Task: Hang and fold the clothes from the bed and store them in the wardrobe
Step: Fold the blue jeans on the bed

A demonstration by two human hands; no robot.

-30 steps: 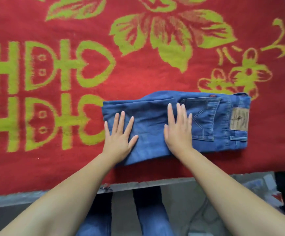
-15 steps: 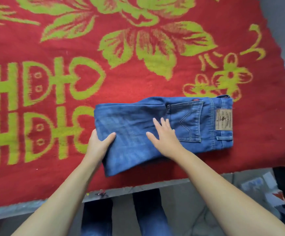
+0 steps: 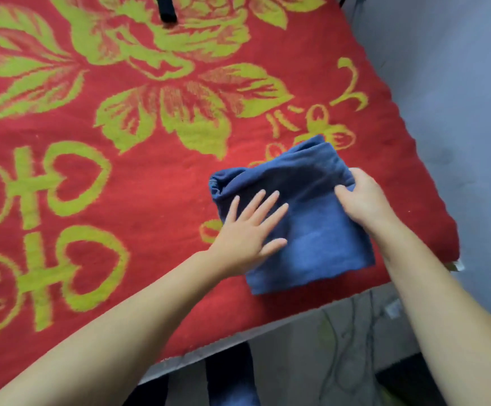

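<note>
A folded bundle of blue denim jeans (image 3: 311, 230) lies near the right front corner of a bed covered by a red blanket with yellow-green flower and heart patterns (image 3: 150, 177). The left hand (image 3: 247, 230) presses flat on the bundle, fingers (image 3: 267, 205) spread. The right hand (image 3: 361, 197) grips the bundle's right edge, thumb on top. A black strap (image 3: 165, 8) lies at the blanket's far edge.

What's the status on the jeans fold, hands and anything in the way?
Left hand flat on folded jeans, fingers spread. Right hand grips the right edge. Jeans lie near blanket corner. Nothing on top of them.
</note>
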